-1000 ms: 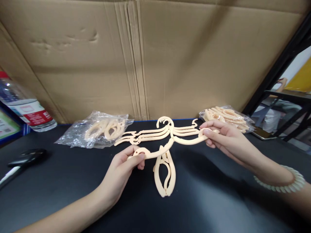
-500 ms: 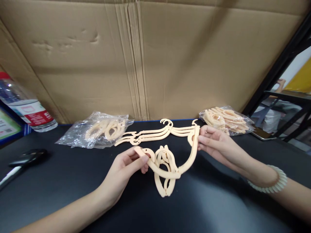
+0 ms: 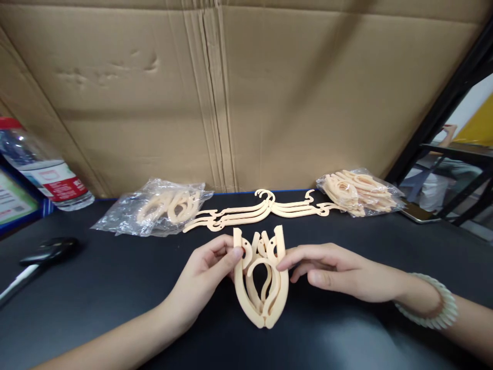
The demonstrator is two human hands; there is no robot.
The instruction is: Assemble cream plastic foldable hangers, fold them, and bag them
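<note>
Between the two hands, above a second hanger, sits the folded hanger, its long axis running away from the person. The left hand pinches one arm between thumb and fingers; the right hand, half open, only touches the other with its fingertips. Half a second earlier, those arms were spread wider and the right hand gripped too.

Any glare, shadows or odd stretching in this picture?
In the head view, pale glare spreads over the black tabletop at lower right; a soft diagonal shadow crosses the cardboard; the bottle looks tilted, perhaps from wide-lens distortion; the held hanger looks reasonably sharp.
</note>
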